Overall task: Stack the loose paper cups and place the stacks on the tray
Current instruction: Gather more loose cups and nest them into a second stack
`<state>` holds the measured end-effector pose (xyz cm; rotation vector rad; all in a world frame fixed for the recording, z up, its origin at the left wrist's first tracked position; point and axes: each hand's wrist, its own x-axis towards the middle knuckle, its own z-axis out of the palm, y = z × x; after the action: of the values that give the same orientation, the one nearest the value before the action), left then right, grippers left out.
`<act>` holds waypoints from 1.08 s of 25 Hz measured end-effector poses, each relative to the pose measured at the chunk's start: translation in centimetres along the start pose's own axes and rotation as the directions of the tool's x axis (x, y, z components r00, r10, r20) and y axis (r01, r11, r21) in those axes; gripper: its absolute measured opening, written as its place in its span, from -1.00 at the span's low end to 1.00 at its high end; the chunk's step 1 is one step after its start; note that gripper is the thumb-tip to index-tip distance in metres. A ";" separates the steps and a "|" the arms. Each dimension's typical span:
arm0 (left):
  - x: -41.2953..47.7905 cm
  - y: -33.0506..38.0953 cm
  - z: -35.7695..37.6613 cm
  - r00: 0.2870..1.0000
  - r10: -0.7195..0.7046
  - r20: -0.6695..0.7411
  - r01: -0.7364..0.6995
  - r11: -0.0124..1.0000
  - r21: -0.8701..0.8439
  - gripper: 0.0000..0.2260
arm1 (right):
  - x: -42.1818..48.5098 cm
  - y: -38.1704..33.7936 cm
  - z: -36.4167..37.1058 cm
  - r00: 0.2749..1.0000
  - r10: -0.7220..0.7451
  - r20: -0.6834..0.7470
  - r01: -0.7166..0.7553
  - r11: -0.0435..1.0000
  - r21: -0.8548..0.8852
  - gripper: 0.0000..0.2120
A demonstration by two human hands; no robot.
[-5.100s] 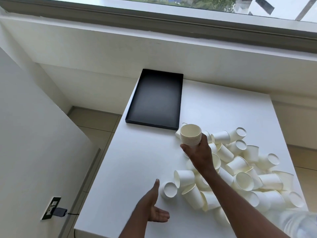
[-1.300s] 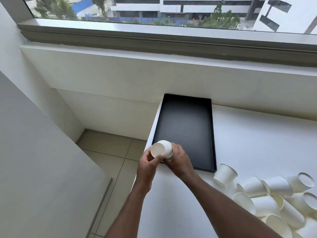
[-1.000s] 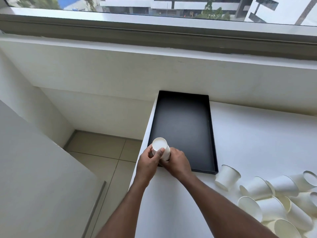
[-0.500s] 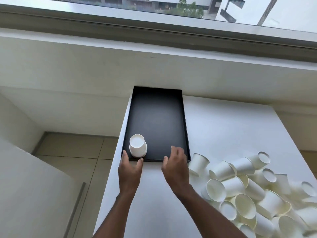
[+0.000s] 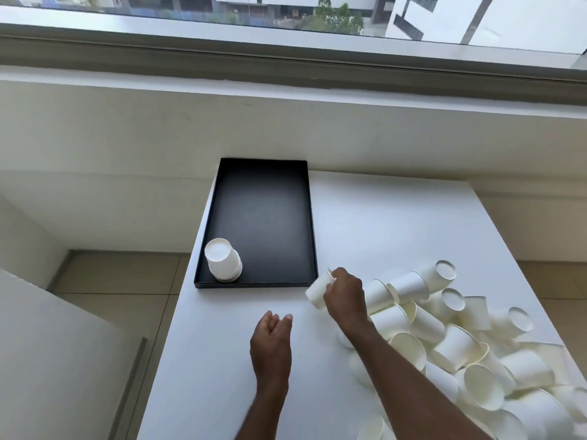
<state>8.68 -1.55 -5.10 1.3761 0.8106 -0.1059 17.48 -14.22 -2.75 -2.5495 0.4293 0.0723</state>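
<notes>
Hands apart: the right hand grips a loose cup starting a second stack, the left hand relaxed, likely receiving it next.

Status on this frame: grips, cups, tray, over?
Right grip holds one loose cup; left grip open, empty. One stack upside down in tray, near-left corner. Nothing in the way.

A white table stands below a window, beside a beige tiled floor.
</notes>
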 end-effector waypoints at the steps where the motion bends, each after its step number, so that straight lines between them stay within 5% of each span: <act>1: -0.6 0.4 0.6 0.996 -0.091 0.025 0.094 0.981 -0.167 -0.48 | -1.0 -0.6 -0.6 0.999 -0.002 -0.033 0.005 0.995 0.095 -0.81; 4: -2.0 1.5 1.5 0.912 -0.275 0.305 0.410 0.644 -0.645 -0.39 | -5.7 -2.7 -2.1 0.991 -0.070 -0.113 0.101 0.950 0.297 -0.82; 6: -3.1 2.5 1.5 0.844 -0.207 0.496 0.531 0.456 -0.714 -0.28 | -9.3 -4.0 -2.6 0.980 -0.146 -0.134 0.185 0.916 0.357 -0.86; 9: -4.9 3.3 1.4 0.802 -0.057 0.595 0.575 0.344 -0.742 -0.46 | -12.4 -4.6 -2.7 0.961 -0.249 -0.118 0.275 0.874 0.399 -0.93; 12: -6.0 4.5 0.8 0.872 -0.122 0.475 0.483 0.373 -0.792 -0.61 | -12.9 -4.2 -3.5 0.946 -0.323 0.014 0.284 0.850 0.444 -0.85; 14: -6.0 5.1 0.1 0.926 -0.141 0.349 0.377 0.357 -0.855 -0.66 | -12.7 -3.0 -3.9 0.951 -0.296 -0.085 0.301 0.836 0.458 -0.80; 17: -5.5 5.5 -1.1 0.976 -0.119 0.181 0.214 0.400 -0.891 -0.78 | -11.3 0.1 -3.5 0.973 -0.094 -0.211 0.138 0.968 0.209 -0.68; 19: -5.1 5.0 -1.6 0.979 -0.118 0.168 0.203 0.450 -0.870 -0.85 | -10.3 2.2 -2.9 0.999 -0.002 -0.048 -0.002 0.996 -0.092 -0.62; 22: -4.6 3.5 -2.1 0.977 -0.114 0.179 0.212 0.537 -0.817 -0.88 | -9.0 4.3 -2.0 0.995 -0.033 0.097 0.064 0.939 -0.339 -0.78; 25: -4.3 2.0 -2.5 0.976 -0.153 0.158 0.218 0.592 -0.776 -0.86 | -8.8 3.8 -1.8 0.990 -0.045 0.132 0.093 0.918 -0.385 -0.85; 27: -4.5 1.2 -2.7 0.972 -0.195 0.131 0.225 0.611 -0.759 -0.85 | -9.3 3.0 -2.5 0.997 -0.063 0.035 0.071 0.953 -0.293 -0.82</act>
<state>4.81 -0.56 -1.55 0.4445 0.8442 0.0404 7.65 -15.28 -0.85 -2.8506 0.3426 0.1538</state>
